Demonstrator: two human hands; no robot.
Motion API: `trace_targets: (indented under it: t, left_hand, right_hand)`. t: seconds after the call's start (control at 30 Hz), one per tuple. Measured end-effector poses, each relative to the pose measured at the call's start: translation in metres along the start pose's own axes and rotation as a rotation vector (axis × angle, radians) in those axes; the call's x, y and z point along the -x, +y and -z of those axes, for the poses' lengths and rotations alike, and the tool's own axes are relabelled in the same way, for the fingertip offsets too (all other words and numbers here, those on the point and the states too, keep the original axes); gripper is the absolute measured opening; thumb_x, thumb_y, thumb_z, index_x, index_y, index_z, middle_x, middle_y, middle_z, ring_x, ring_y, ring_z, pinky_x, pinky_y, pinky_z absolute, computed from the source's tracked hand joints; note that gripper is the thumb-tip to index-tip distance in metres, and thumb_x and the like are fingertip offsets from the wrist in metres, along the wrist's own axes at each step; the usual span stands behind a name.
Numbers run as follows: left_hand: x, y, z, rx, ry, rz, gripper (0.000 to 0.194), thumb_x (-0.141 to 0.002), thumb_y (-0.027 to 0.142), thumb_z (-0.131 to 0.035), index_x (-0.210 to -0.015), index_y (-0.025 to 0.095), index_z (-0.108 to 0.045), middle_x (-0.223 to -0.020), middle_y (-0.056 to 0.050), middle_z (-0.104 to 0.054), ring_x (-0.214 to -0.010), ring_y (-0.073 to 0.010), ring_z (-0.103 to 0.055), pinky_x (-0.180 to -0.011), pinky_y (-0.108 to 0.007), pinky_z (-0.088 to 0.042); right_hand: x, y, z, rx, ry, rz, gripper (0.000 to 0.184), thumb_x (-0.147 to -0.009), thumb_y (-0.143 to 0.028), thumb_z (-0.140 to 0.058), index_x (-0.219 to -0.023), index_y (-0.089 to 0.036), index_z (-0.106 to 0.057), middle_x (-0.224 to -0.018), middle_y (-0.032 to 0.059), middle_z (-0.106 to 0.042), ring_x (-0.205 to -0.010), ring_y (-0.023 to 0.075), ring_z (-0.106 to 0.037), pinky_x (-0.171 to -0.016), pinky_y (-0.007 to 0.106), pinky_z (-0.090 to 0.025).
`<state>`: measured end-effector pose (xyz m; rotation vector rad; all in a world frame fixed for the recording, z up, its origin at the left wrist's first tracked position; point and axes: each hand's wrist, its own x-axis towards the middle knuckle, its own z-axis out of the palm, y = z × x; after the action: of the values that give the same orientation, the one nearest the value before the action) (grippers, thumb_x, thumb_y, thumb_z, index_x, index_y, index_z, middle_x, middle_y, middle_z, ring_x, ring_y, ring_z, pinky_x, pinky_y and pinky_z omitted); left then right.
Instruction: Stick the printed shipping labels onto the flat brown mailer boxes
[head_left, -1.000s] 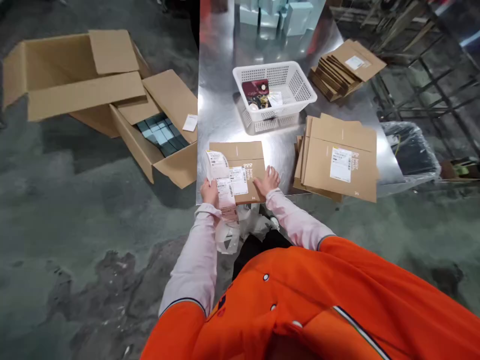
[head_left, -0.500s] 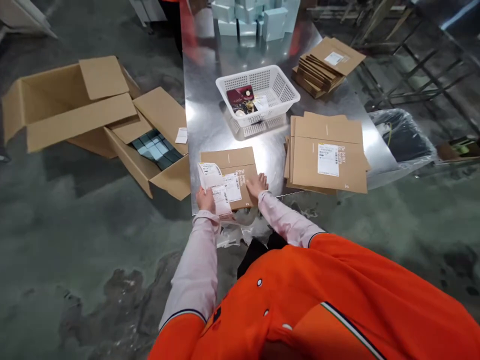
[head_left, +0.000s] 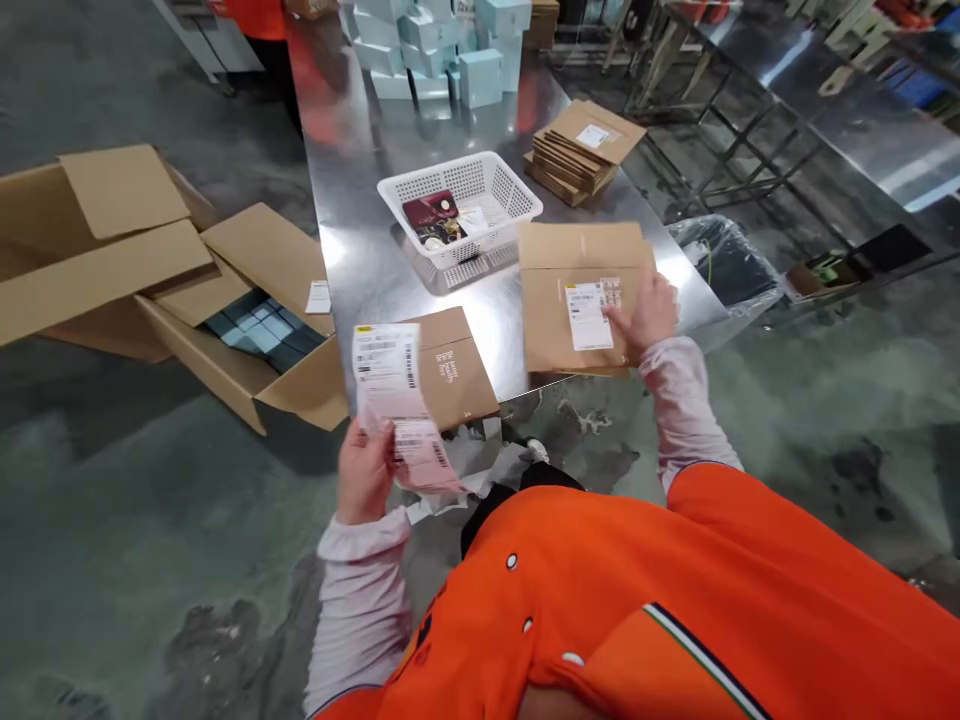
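Note:
My left hand [head_left: 366, 470] is raised off the table's near edge, shut on a strip of white shipping labels [head_left: 394, 390]. Just beyond it lies a flat brown cardboard mailer [head_left: 454, 368] with printed lettering. My right hand [head_left: 646, 314] rests spread on another flat cardboard mailer [head_left: 577, 330], at the top of a pile, with its fingers next to a white shipping label [head_left: 589, 315] stuck there.
A steel table [head_left: 367, 230] holds a white plastic basket [head_left: 459, 208] of small items, a mailer stack [head_left: 577, 150] and pale blue boxes [head_left: 435, 50]. Open cartons [head_left: 97, 250] stand on the floor at left. A person in orange [head_left: 255, 20] stands beyond.
My right hand has moved from the near mailer to the pile at right. My left hand has lifted the label strip off the near mailer. My view has turned left.

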<state>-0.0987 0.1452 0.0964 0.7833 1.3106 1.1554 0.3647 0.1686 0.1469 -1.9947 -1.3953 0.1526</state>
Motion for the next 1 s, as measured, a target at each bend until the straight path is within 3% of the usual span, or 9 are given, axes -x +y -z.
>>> trace_targets:
  t: [0.07, 0.17, 0.2, 0.27, 0.37, 0.5, 0.77, 0.87, 1.0]
  left_hand:
    - [0.014, -0.01, -0.016, 0.046, -0.018, 0.017, 0.051, -0.064, 0.045, -0.079, -0.107, 0.019, -0.067, -0.102, -0.007, -0.072, -0.089, -0.0216, -0.068, -0.077, -0.03, -0.056]
    - [0.029, -0.028, -0.031, 0.012, -0.072, 0.062, 0.047, -0.064, 0.049, -0.078, -0.099, 0.018, -0.068, -0.093, -0.006, -0.072, -0.081, -0.0199, -0.066, -0.072, -0.028, -0.054]
    - [0.033, -0.032, -0.032, -0.032, -0.119, 0.086, 0.046, -0.064, 0.049, -0.078, -0.096, 0.017, -0.069, -0.09, -0.007, -0.072, -0.08, -0.0204, -0.066, -0.072, -0.029, -0.053]
    - [0.038, -0.034, -0.028, -0.111, -0.213, 0.109, 0.045, -0.063, 0.047, -0.079, -0.095, 0.016, -0.071, -0.093, -0.009, -0.072, -0.087, -0.0233, -0.066, -0.078, -0.031, -0.052]
    - [0.037, -0.029, -0.021, -0.082, -0.192, 0.06, 0.052, -0.06, 0.042, -0.082, -0.104, 0.016, -0.071, -0.112, -0.012, -0.069, -0.103, -0.0263, -0.063, -0.089, -0.033, -0.05]
    - [0.027, -0.032, -0.023, -0.021, -0.017, 0.047, 0.042, -0.057, 0.045, -0.082, -0.084, 0.015, -0.072, -0.084, -0.008, -0.071, -0.076, -0.0195, -0.063, -0.075, -0.031, -0.051]
    - [0.016, -0.082, -0.033, 0.016, 0.273, -0.017, 0.046, -0.065, 0.057, -0.075, -0.057, 0.018, -0.051, -0.055, 0.002, -0.052, -0.054, -0.0101, -0.047, -0.055, -0.022, -0.04]
    - [0.007, -0.104, -0.026, 0.057, 0.171, 0.135, 0.042, -0.059, 0.052, -0.081, -0.073, 0.016, -0.063, -0.069, -0.001, -0.065, -0.062, -0.0126, -0.056, -0.061, -0.024, -0.045]
    - [-0.002, -0.138, -0.012, 0.168, 0.04, 0.405, 0.057, -0.046, 0.043, -0.089, -0.088, 0.012, -0.069, -0.086, -0.01, -0.073, -0.074, -0.0208, -0.066, -0.073, -0.033, -0.052]
  right_hand:
    - [0.024, -0.028, -0.022, -0.102, -0.238, -0.028, 0.089, -0.062, -0.065, -0.075, -0.132, -0.014, -0.054, -0.125, 0.0196, -0.059, -0.106, 0.0291, -0.062, -0.091, 0.048, -0.051]
    - [0.088, -0.096, -0.087, -0.611, -0.823, -0.025, 0.094, -0.049, -0.062, -0.083, -0.128, -0.02, -0.055, -0.116, 0.0112, -0.065, -0.096, 0.0233, -0.065, -0.079, 0.037, -0.056]
    - [0.11, -0.117, -0.108, -0.782, -0.891, -0.06, 0.091, -0.05, -0.063, -0.081, -0.127, -0.02, -0.055, -0.116, 0.0104, -0.065, -0.097, 0.0227, -0.066, -0.08, 0.036, -0.056]
    - [0.146, -0.146, -0.138, -0.993, -0.822, -0.198, 0.074, -0.063, -0.066, -0.072, -0.119, -0.019, -0.059, -0.113, 0.0096, -0.068, -0.096, 0.0211, -0.066, -0.083, 0.035, -0.056]
    - [0.171, -0.16, -0.159, -0.947, -0.736, -0.323, 0.053, -0.068, -0.062, -0.07, -0.095, -0.016, -0.064, -0.092, 0.0079, -0.071, -0.082, 0.0188, -0.066, -0.076, 0.034, -0.056]
    - [0.165, -0.157, -0.165, -0.755, -0.825, -0.229, 0.043, -0.058, -0.048, -0.081, -0.084, -0.016, -0.067, -0.079, 0.0033, -0.071, -0.071, 0.0157, -0.064, -0.068, 0.029, -0.054]
    - [0.152, -0.156, -0.189, -0.609, -0.881, -0.075, 0.029, -0.071, -0.046, -0.074, -0.078, -0.018, -0.075, -0.075, 0.0045, -0.072, -0.068, 0.0169, -0.066, -0.066, 0.029, -0.052]
    - [0.143, -0.149, -0.22, -0.501, -0.838, 0.031, 0.018, -0.072, -0.036, -0.076, -0.075, -0.018, -0.075, -0.083, 0.0047, -0.071, -0.077, 0.0168, -0.066, -0.076, 0.031, -0.053]
    - [0.105, -0.142, -0.277, -0.283, -0.668, 0.09, 0.013, -0.071, -0.029, -0.077, -0.074, -0.017, -0.074, -0.108, 0.008, -0.065, -0.104, 0.0197, -0.061, -0.098, 0.034, -0.047]
